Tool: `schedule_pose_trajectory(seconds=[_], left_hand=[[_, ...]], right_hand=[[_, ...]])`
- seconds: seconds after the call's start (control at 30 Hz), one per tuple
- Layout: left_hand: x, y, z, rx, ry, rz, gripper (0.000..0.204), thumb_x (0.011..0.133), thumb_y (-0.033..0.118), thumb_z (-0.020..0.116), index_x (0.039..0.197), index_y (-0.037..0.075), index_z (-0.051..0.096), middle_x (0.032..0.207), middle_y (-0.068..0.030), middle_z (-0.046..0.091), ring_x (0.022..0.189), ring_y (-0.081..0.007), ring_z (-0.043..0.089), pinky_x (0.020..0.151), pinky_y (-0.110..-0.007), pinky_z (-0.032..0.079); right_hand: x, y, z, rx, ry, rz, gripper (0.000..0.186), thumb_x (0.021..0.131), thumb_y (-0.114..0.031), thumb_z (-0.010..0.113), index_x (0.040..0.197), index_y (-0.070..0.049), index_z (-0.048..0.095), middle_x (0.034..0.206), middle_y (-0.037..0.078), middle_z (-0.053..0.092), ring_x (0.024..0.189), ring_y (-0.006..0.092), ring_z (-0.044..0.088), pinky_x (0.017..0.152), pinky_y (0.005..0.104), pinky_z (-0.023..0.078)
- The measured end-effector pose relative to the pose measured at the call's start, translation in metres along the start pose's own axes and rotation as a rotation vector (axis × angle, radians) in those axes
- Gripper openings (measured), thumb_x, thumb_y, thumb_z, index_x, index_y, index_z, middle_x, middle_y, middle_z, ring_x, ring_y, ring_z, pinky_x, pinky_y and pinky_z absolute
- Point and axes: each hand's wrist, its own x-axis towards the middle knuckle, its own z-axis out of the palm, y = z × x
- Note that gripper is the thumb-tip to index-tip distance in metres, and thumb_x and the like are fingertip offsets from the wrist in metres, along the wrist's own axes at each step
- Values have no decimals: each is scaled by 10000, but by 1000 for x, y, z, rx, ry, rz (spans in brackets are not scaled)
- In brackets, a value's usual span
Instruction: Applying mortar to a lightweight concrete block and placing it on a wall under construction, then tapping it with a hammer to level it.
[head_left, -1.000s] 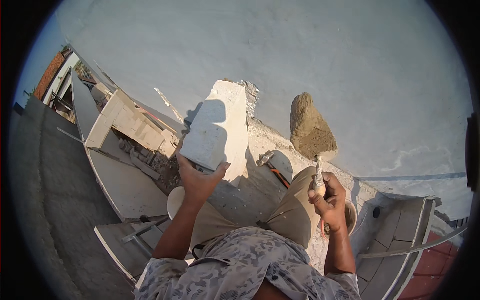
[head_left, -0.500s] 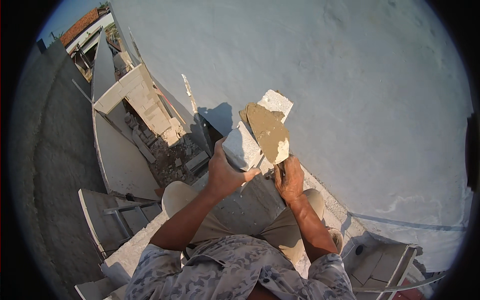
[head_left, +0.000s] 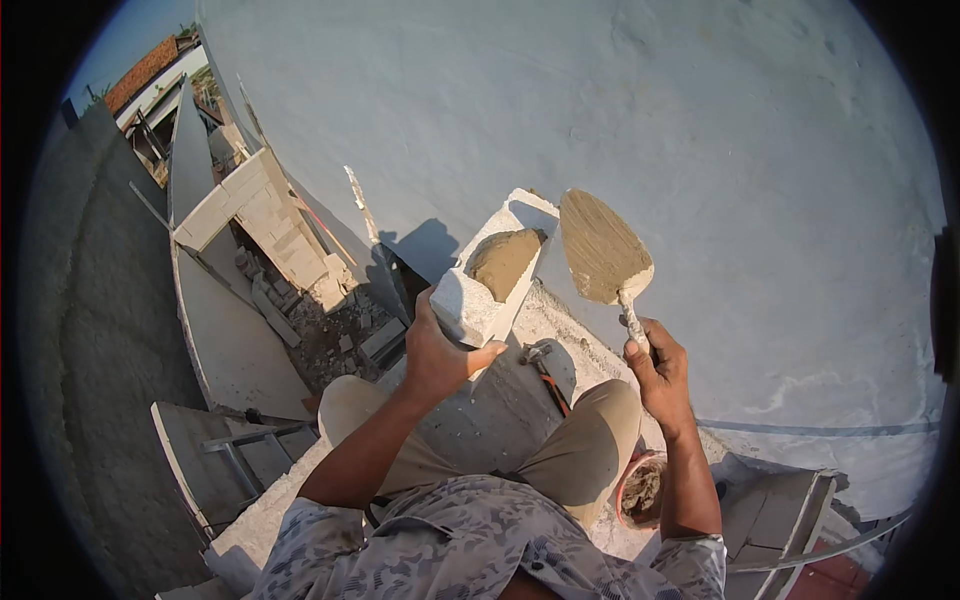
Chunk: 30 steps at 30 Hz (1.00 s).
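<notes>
Left hand [head_left: 437, 355] grips block [head_left: 468, 306], long axis slanting rightward; right hand [head_left: 661, 377], trowel [head_left: 606, 252] pointing away.

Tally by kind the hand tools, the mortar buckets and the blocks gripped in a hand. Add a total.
Bricklaying trowel, in the right hand: 1
Hammer, lying between the knees: 1
Bucket of mortar, beside the right leg: 1
Pale masonry block, gripped by the left hand: 1
Total: 4
</notes>
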Motion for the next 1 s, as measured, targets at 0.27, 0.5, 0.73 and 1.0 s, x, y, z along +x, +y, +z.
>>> schedule_pose_trajectory(seconds=[0.27,0.5,0.73,1.0], left_hand=[[0,9,-1,57,-2,-41,1010,639,218,969,1394,-82,370,1217,-253,654,1126,-323,679,958,-417,542],[-1,-13,12,-36,-5,13,953,631,177,968,1355,-103,415,1222,-231,625,1098,-288,652,939,-409,538],[2,-2,9,175,98,29,841,681,94,943,1337,-100,456,1255,-210,606,1120,-270,626,976,-395,541],[2,-16,7,216,67,9,778,717,79,926,1316,-131,475,1266,-226,610,1131,-260,622,987,-380,533]], right_hand=[[56,-16,33,336,-361,334,423,1077,-415,555,941,-21,629,601,-7,504,530,98,507,508,263,415],[-82,22,-79,19,-23,614,331,1017,-328,650,965,-2,676,605,12,505,535,93,508,520,281,437],[-208,53,-189,-1236,-351,816,155,763,-84,660,860,-27,767,843,230,724,840,398,725,756,464,577],[-338,151,-120,-1291,-738,978,103,809,-103,692,822,-108,794,862,114,775,809,279,769,711,435,597]])
